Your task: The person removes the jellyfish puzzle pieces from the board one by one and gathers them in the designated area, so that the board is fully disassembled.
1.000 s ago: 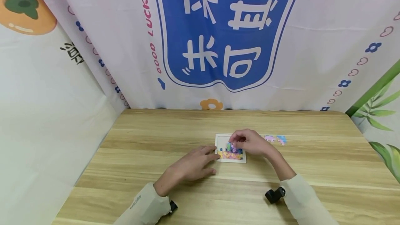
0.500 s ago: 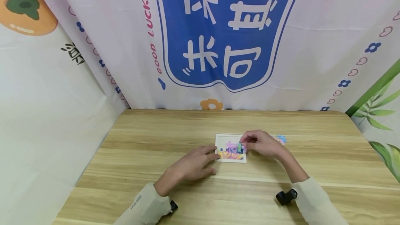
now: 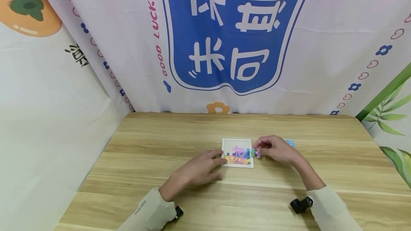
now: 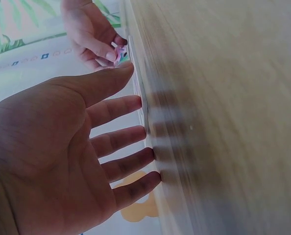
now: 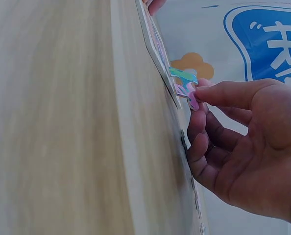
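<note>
A white-framed jigsaw puzzle board (image 3: pixel 237 166) lies on the table, its lower part filled with yellow, pink and blue pieces and its upper part bare. My left hand (image 3: pixel 202 167) rests at the board's left edge, fingers fairly straight, fingertips touching the frame. Just past the right edge, my right hand (image 3: pixel 276 148) pinches a puzzle piece (image 5: pixel 187 88) between thumb and fingers. Green, blue and pink show on that piece, which is tilted up beside the frame in the right wrist view. The left wrist view shows the left hand (image 4: pixel 62 147) with fingers spread.
Behind the right hand lies a blue puzzle piece (image 3: pixel 290 143), partly covered by the hand. The wooden table (image 3: pixel 144 138) meets a printed curtain (image 3: pixel 135 63) at its back edge. A black wrist camera (image 3: pixel 301 205) sits below the right sleeve.
My right hand has moved to the right, carrying the puzzle piece from above the board to just beyond its right edge. The left hand stays in place.
</note>
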{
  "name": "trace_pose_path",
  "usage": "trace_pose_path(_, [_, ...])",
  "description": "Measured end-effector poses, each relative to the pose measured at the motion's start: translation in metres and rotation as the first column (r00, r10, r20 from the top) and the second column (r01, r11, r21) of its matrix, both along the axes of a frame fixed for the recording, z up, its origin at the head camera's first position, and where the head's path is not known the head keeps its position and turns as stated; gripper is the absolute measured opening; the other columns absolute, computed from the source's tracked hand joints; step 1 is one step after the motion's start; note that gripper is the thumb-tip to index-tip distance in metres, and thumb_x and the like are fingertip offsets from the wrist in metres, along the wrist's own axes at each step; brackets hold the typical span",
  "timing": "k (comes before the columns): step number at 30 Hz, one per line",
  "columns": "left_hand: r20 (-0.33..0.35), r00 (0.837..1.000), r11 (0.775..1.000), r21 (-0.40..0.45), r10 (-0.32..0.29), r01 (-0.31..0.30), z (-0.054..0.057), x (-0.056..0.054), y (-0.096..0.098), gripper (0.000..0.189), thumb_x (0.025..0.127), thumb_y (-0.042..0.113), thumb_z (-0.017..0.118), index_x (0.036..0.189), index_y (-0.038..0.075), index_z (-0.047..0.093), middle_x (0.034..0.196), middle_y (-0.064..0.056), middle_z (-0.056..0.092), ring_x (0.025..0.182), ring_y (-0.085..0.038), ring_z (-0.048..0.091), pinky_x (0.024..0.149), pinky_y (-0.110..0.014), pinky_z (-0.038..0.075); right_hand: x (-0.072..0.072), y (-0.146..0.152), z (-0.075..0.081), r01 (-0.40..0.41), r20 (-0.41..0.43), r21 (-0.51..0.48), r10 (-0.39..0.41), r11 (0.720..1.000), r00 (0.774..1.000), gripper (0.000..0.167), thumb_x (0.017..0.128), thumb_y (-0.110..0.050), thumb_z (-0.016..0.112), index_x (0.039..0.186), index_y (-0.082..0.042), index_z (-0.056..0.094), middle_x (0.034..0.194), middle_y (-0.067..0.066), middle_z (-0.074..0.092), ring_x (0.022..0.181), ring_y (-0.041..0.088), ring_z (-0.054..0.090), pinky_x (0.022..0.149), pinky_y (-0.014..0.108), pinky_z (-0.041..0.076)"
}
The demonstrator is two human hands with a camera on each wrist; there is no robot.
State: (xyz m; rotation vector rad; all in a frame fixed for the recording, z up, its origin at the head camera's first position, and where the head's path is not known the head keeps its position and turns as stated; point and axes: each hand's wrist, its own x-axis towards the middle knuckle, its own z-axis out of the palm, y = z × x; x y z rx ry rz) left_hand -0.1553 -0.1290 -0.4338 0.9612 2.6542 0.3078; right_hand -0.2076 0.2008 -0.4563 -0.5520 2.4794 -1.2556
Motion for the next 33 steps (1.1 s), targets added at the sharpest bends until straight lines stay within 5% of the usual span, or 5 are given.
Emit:
trace_pose_path(22, [-0.012,1.000,1.000,0.005,0.002,-0.002,-0.003,-0.001,0.000,0.054,0.108,0.041,0.065,0.157,0.022,0.057,0.172,-0.007,0.041,0.159,-0.031,0.040,0.130,-0.054,0.036,0.007,0.028,0.002,0.022,-0.009,0.028,-0.022,0.999,1.000,0.013,0.103,-0.005,0.067,0.113,-0.004,0.076,0.101,0.005,0.075,0.091,0.017,0.064,0.078,0.021,0.055])
trace_pose_path(33, [-0.016,1.000,1.000,0.002,-0.001,0.001,-0.004,-0.001,-0.001,0.054,0.107,0.041,0.066,0.157,0.023,0.057,0.172,-0.007,0.041,0.160,-0.031,0.039,0.131,-0.054,0.036,0.005,0.025,0.001,0.047,-0.102,0.110,-0.036,0.993,0.994,0.009,0.099,-0.005,0.074,0.107,-0.008,0.078,0.095,0.002,0.075,0.081,0.012,0.058,0.070,0.021,0.050])
